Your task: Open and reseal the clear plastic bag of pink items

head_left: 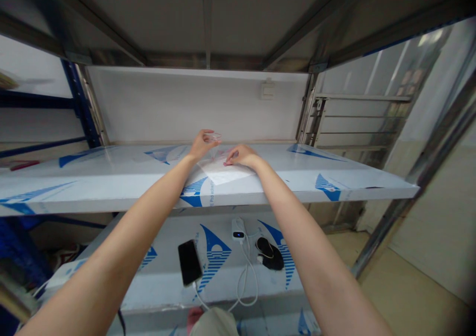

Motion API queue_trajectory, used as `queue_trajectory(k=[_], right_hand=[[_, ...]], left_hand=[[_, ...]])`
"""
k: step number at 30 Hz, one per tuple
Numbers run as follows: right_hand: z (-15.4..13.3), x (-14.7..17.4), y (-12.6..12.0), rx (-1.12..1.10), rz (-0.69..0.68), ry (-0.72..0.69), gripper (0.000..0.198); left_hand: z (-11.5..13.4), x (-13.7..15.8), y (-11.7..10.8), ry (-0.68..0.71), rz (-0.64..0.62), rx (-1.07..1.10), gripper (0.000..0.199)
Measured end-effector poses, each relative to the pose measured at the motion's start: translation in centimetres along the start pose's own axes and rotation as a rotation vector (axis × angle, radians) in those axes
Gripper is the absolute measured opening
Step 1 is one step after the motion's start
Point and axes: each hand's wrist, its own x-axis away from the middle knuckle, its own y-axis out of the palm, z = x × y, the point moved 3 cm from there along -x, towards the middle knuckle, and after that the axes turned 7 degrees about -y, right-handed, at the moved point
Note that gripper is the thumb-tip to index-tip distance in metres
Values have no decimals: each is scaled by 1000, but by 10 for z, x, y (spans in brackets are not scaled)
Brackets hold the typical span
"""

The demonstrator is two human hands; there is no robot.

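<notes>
My left hand is raised just above the upper shelf, its fingers closed around a small clear plastic piece whose exact kind I cannot make out. Low over a thin white sheet, which could be paper or a flat bag, my right hand has its fingertips pinched together near the sheet's upper part. Whatever those fingertips hold, if anything, is too small to name. The sheet lies flat on the shelf, one corner pointing toward the front edge.
On the lower shelf lie a black phone, a white power bank with a lit display and white cable, and a black pouch-like item. A metal shelf hangs overhead. Steel posts stand at the sides.
</notes>
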Motion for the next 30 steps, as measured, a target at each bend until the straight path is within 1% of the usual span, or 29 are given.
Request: queue_trajectory(k=[3,6,10,15,16,17,18,22,24,26,30], right_hand=[[-4,2,5,38,-112,-31,8],[-8,1,4,57,-107,-40,8],[-12,1,3,59,-86,-99,10],[-11,1,7,26,-94,-95,8],[-11,0,7,12,-65,-97,6],[-11,-2,5,-6,-7,-99,5],[-11,-4,3,-24,77,-99,4],[-10,-10,-13,-65,493,-105,4],[-10,-11,-19,-65,613,-112,5],[-10,-11,-22,-54,651,-119,6],[-11,-11,-19,-19,598,-102,8]], left_hand=[[0,2,1,-16,-13,-24,47],[0,2,1,-21,-24,-44,48],[-1,2,1,-12,-30,-46,49],[-1,3,1,-10,-39,-76,50],[-1,3,1,-11,-41,-78,49],[0,4,2,-11,-46,-76,48],[1,4,3,-10,-55,-73,48],[5,3,10,35,-95,-53,49],[7,3,13,68,-109,-46,51],[9,2,14,82,-116,-47,53],[9,4,14,89,-128,-77,54]])
